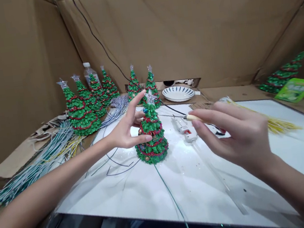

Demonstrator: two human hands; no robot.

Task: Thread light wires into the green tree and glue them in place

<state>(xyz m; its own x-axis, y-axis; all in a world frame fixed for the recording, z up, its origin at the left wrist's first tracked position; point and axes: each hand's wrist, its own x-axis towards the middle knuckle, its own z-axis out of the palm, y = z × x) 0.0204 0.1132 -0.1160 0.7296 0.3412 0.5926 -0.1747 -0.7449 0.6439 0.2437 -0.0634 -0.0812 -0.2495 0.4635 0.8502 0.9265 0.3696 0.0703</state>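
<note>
I see my left hand (127,130) on the left side of a small green tree (151,136) trimmed with red garland, which stands upright on the white board (178,185) near the middle of the scene. The thumb presses the tree's lower tier, the forefinger stretches up toward the clear star (150,97) on top, and the other fingers curl behind; the hand is spread wide around the tree. My right hand (235,134) hovers just right of the tree, apart from it, its fingers pinched narrowly on a thin pale stick (193,117) whose tip points left. A white glue gun (184,127) lies on the board between hand and tree. Farther left, a row of finished trees (80,108) stands beside bundles of wires (35,163). A striped bowl (178,93) sits at the far edge, and yellow strands (278,124) lie to the right.
</note>
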